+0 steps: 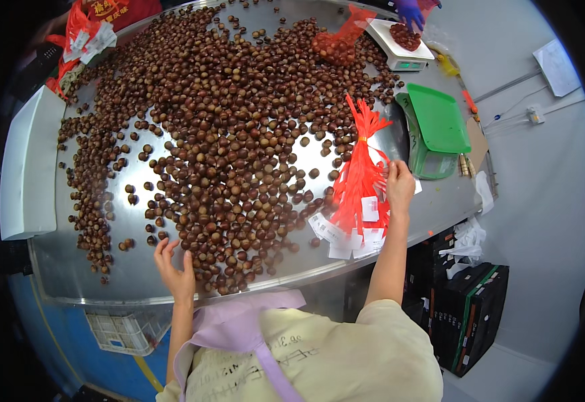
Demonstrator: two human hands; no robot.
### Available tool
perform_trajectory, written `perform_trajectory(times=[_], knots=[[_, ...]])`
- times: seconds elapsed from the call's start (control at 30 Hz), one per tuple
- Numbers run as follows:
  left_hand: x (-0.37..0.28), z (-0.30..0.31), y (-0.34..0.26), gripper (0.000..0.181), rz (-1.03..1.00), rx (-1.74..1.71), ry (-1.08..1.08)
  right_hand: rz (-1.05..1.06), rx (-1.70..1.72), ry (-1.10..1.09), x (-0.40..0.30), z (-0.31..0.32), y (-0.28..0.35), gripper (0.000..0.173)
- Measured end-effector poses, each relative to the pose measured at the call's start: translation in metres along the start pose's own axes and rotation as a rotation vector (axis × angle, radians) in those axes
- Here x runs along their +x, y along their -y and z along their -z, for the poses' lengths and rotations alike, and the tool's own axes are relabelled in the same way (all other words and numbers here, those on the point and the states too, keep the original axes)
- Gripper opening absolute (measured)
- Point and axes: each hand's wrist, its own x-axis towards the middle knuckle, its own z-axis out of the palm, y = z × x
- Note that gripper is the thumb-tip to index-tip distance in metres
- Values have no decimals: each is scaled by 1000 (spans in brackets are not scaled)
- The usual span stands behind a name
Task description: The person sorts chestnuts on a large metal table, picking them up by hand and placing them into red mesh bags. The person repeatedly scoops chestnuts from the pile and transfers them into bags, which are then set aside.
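My left hand (pixel 178 274) is above the near edge of the steel table (pixel 136 281), empty, its fingers apart. Just to its right lies the near end of a broad heap of brown chestnuts (pixel 232 151). At the right, my right hand (pixel 399 188) pinches the edge of a red mesh bag in a bundle of red mesh bags (pixel 362 176). A yellow band gathers this bundle near its top, and white printed labels (pixel 345 238) hang at its lower end. My fingertips partly hide the pinched strand.
A filled red mesh bag (pixel 335 47) stands among the chestnuts. Beyond, a purple-gloved hand (pixel 410 15) touches a netted load on a digital scale (pixel 398 55). A green plastic basket (pixel 438 125) sits right; a white foam box (pixel 31 166) left. More labelled red bags (pixel 79 37) hang far left.
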Motion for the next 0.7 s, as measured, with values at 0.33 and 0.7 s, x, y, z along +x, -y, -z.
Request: perform_trajectory(times=[0.33, 0.7], knots=[[14, 7, -23, 45, -198, -23, -42, 219, 577, -58, 9, 94, 117, 11], [10, -2, -81, 21, -403, -73, 475, 853, 531, 855, -123, -8, 214, 14]])
